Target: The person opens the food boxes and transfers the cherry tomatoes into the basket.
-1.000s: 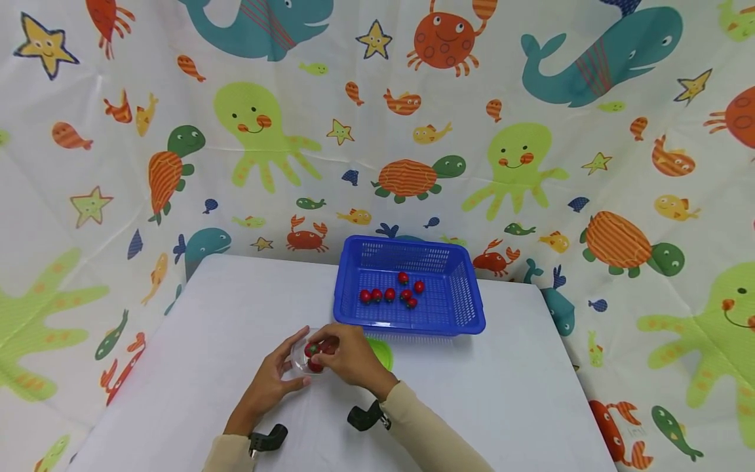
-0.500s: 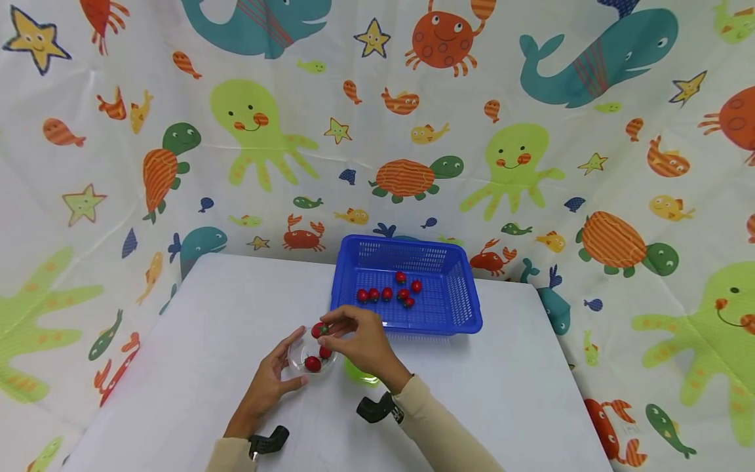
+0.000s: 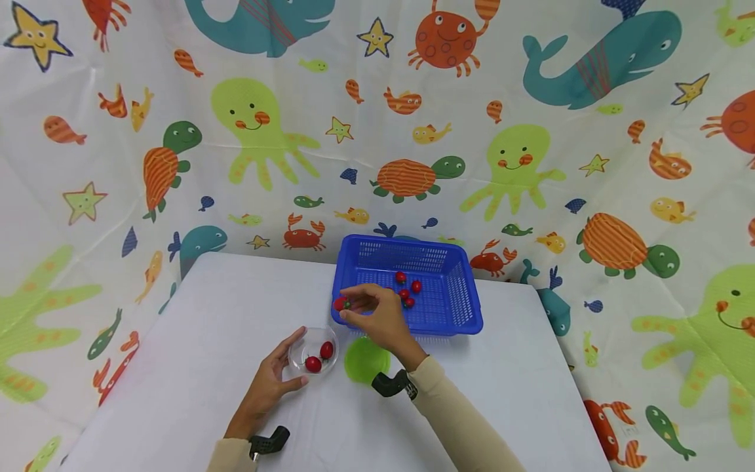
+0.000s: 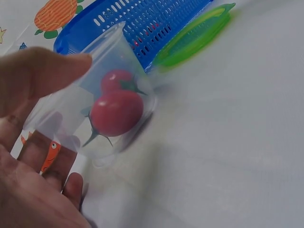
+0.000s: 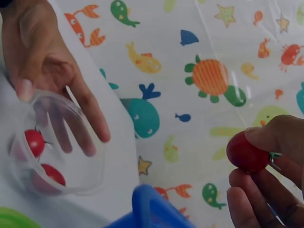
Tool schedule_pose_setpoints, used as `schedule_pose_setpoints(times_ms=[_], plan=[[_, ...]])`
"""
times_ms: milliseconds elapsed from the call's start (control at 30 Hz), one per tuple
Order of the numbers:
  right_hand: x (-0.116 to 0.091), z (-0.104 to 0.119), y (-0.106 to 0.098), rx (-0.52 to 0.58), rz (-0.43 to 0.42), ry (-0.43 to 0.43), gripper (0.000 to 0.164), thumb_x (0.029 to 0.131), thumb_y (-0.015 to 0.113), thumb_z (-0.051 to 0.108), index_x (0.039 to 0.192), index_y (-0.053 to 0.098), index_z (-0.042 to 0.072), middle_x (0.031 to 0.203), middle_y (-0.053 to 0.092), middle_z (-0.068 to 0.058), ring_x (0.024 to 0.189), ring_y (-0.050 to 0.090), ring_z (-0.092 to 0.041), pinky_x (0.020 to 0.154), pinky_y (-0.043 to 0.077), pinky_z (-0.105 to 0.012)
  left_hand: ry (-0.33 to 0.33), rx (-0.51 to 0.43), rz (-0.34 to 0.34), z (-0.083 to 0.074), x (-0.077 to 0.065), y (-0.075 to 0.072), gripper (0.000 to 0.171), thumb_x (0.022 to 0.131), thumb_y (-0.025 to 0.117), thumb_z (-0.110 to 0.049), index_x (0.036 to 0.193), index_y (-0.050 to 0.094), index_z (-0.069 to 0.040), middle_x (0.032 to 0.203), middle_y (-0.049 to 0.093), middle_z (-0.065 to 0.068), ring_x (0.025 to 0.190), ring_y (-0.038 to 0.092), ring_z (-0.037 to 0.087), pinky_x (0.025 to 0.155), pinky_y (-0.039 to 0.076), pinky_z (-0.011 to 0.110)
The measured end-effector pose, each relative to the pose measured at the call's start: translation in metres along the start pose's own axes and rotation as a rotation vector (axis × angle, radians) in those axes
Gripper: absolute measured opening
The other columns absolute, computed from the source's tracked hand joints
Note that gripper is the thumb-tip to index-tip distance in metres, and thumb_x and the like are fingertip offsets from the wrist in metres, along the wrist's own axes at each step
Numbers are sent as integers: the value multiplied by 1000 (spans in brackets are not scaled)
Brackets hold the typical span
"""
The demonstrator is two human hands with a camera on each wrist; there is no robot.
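Note:
My left hand [image 3: 272, 377] holds a clear plastic cup [image 4: 71, 118] on the white table, thumb on one side and fingers curved round the other. Two red cherry tomatoes [image 4: 117, 113] with green stems lie in the bottom of the cup. Between the thumb and fingers of my right hand [image 3: 380, 318] is another cherry tomato [image 5: 247, 153], its green stem turned toward the palm. In the head view this hand overlaps the left front part of the blue basket [image 3: 457, 321], with the pinched tomato at the basket's left side.
Several more cherry tomatoes [image 3: 416, 286] lie in the basket at the back of the table [image 3: 507, 393]. A green lid [image 3: 361, 360] lies right of the cup, in front of the basket. Behind the table hangs a sea-animal curtain [image 3: 271, 216].
My right hand has drawn a tomato out of the cup and carried it up and away to the basket. The lid is now in fuller view. My left hand stays at the cup.

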State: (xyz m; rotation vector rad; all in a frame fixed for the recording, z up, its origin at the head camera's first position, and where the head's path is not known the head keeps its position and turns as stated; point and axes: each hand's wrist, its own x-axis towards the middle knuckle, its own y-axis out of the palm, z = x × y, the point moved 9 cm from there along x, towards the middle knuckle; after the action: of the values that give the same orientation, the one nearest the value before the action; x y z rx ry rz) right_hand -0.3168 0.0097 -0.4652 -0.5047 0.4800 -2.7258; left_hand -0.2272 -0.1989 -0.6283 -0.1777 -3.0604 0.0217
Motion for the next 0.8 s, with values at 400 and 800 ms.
schedule_pose_setpoints(times_ms=[400, 800], plan=[[18, -22, -30, 19, -73, 91, 28, 89, 86, 12, 116, 81, 19, 113, 80, -3, 93, 75, -20, 83, 64, -25, -13, -18, 7, 3, 1, 0, 93, 87, 82, 2, 166, 37, -20, 177, 27, 7, 150, 28, -18, 119, 26, 4], [30, -47, -47, -34, -137, 158, 29, 89, 83, 11, 117, 78, 15, 113, 79, -5, 94, 75, -20, 87, 66, -33, -65, -27, -2, 7, 0, 1, 93, 87, 84, -1, 165, 39, -26, 177, 29, 0, 149, 27, -20, 117, 25, 1]])
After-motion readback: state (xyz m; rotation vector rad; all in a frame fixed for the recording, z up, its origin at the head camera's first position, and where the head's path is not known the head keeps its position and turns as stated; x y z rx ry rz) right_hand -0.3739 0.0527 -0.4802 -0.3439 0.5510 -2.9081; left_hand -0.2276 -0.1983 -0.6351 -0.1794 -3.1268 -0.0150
